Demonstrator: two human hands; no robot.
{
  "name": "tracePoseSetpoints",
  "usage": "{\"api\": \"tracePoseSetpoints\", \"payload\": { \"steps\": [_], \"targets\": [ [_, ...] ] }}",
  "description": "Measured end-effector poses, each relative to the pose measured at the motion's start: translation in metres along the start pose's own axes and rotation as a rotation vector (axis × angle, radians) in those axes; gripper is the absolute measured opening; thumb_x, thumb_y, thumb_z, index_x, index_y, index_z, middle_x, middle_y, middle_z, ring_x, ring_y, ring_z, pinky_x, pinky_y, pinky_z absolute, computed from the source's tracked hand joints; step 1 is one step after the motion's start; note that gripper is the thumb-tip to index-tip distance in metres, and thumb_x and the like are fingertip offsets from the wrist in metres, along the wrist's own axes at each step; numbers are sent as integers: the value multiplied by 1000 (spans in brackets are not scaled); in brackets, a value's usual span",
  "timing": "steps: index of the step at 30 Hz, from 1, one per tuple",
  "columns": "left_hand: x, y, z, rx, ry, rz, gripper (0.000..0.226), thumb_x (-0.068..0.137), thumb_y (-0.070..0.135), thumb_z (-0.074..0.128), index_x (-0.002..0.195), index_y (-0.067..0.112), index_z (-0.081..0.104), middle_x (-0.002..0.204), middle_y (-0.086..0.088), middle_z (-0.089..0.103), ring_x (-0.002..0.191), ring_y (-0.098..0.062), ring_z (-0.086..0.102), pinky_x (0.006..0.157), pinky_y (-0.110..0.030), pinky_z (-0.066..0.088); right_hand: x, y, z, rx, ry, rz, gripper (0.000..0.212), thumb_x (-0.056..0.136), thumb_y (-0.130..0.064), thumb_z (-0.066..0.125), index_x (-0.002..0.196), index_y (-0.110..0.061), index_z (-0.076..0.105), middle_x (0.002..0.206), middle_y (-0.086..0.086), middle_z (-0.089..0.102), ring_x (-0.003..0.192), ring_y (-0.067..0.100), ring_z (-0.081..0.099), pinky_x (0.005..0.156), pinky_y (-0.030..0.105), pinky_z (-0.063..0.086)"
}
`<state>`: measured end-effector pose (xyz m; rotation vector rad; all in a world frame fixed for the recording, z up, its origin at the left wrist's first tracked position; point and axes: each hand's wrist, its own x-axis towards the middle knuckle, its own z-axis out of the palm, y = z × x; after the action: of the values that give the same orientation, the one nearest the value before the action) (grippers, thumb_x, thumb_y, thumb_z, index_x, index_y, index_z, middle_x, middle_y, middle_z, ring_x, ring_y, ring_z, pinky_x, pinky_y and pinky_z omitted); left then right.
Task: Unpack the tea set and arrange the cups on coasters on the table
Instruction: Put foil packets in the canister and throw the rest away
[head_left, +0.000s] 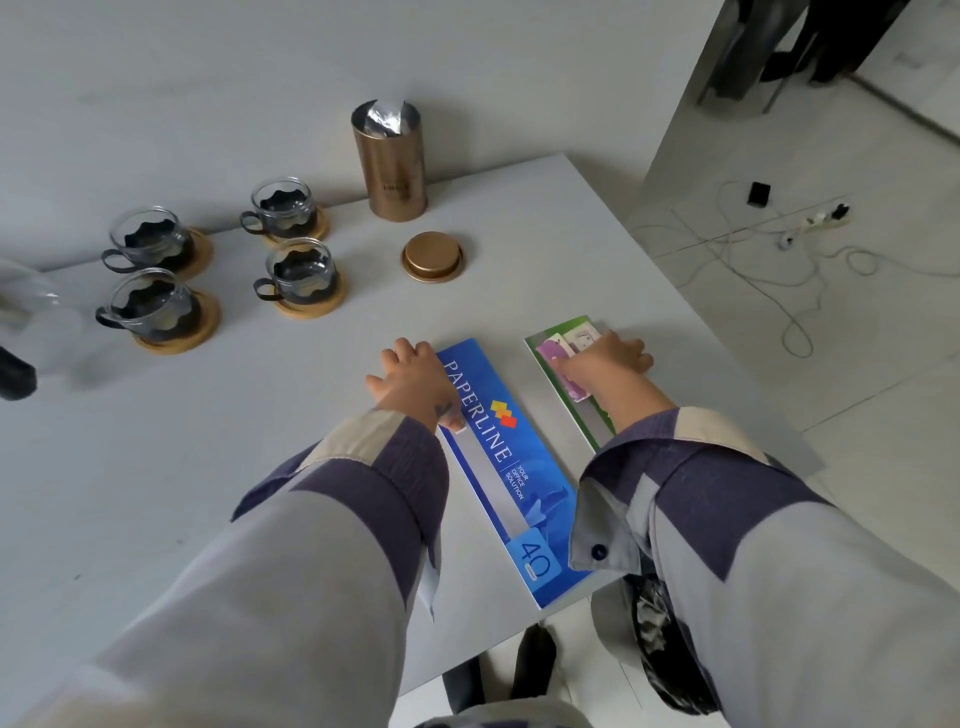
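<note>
Several glass cups with dark holders stand on round wooden coasters at the table's far left: one cup (284, 206) at the back on its coaster (319, 228), another cup (304, 273) in front of it, and two more (150, 239) (153, 306) further left. My left hand (410, 376) rests flat on the far end of a blue Paperline box (511, 467). My right hand (605, 358) lies on a green box (582, 395) with pictures on it, fingers spread over its top.
A copper tin (395, 166) with foil inside stands open at the back, its lid (432, 256) lying in front. A glass teapot (26, 317) shows at the left edge. The table (208, 441) ends at the right; cables (779, 270) lie on the floor.
</note>
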<state>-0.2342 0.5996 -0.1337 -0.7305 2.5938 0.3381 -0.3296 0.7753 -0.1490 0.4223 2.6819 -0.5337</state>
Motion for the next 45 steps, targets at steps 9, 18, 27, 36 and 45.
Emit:
{"api": "tracePoseSetpoints", "payload": {
  "steps": [9, 18, 27, 36, 45],
  "targets": [
    [5, 3, 1, -112, 38, -56, 97, 53, 29, 90, 127, 17, 28, 117, -7, 34, 112, -27, 37, 87, -39, 39, 11, 1, -21, 5, -139, 20, 101, 53, -53, 85, 131, -9, 39, 133, 13, 44, 125, 30, 40, 104, 40, 38],
    [1, 10, 2, -1096, -60, -351, 56, 85, 1, 61, 123, 21, 25, 106, -9, 45, 93, -24, 52, 73, -36, 50, -3, 17, -28, 355, -148, -218, 53, 72, -22, 78, 104, -25, 36, 86, -7, 56, 69, 11, 55, 55, 26, 42],
    [25, 46, -45, -1265, -5, -221, 8, 90, 12, 58, 90, 11, 50, 106, -13, 63, 98, -27, 65, 88, -43, 54, 25, -34, -102, 596, -212, -283, 51, 86, -5, 62, 130, -20, 40, 100, 0, 60, 85, 19, 62, 72, 37, 53],
    [115, 108, -111, -1478, 168, -151, 15, 91, 13, 56, 102, 23, 51, 93, -5, 65, 80, -18, 68, 75, -36, 59, 103, -122, -120, 938, -330, -409, 49, 87, -3, 59, 128, -26, 43, 114, 3, 63, 95, 25, 65, 84, 48, 55],
    [215, 129, -132, -1599, 257, -225, 24, 93, 6, 50, 115, 15, 55, 94, -7, 68, 74, -17, 66, 78, -38, 58, 201, -183, -83, 798, -418, -433, 50, 87, -8, 61, 131, -25, 44, 117, 3, 62, 98, 24, 63, 86, 45, 53]
  ]
}}
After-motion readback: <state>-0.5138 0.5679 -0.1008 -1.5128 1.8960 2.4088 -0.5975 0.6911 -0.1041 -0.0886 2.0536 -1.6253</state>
